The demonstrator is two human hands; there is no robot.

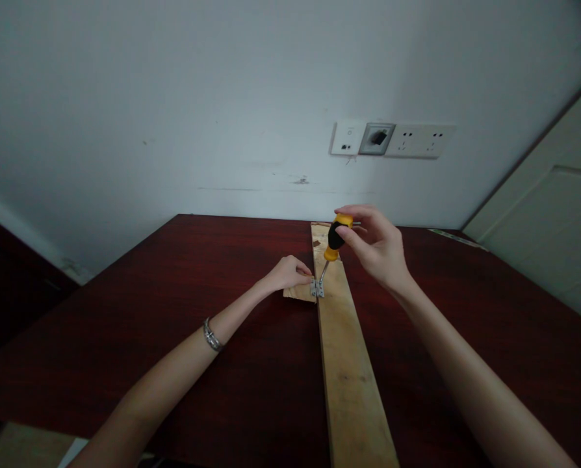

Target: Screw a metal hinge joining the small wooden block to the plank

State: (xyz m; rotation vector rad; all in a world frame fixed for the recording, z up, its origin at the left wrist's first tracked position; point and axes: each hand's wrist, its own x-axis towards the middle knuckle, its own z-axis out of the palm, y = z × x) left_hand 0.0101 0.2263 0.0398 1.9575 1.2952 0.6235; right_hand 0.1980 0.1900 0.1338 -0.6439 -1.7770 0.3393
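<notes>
A yellow-and-black screwdriver (337, 235) is gripped by its handle in my right hand (381, 250). It leans slightly, and its tip meets the right leaf of a small metal hinge (320, 290). That leaf lies on a long wooden board (351, 364), while the other leaf lies on a short wooden piece (297, 294) butted against the board's left side. My left hand (290, 273) rests over the short piece, with thumb and fingers closed at the hinge's upper left edge. The fingertips partly hide that edge. Whether a screw sits under the screwdriver tip is too small to tell.
The dark red wooden table (212, 390) runs back to a pale wall (197, 97). Wall sockets (420, 141) and a switch plate (348, 138) are mounted above the table. A white panelled door (558, 201) stands at the right, and a thin strip (459, 239) lies near the far right edge.
</notes>
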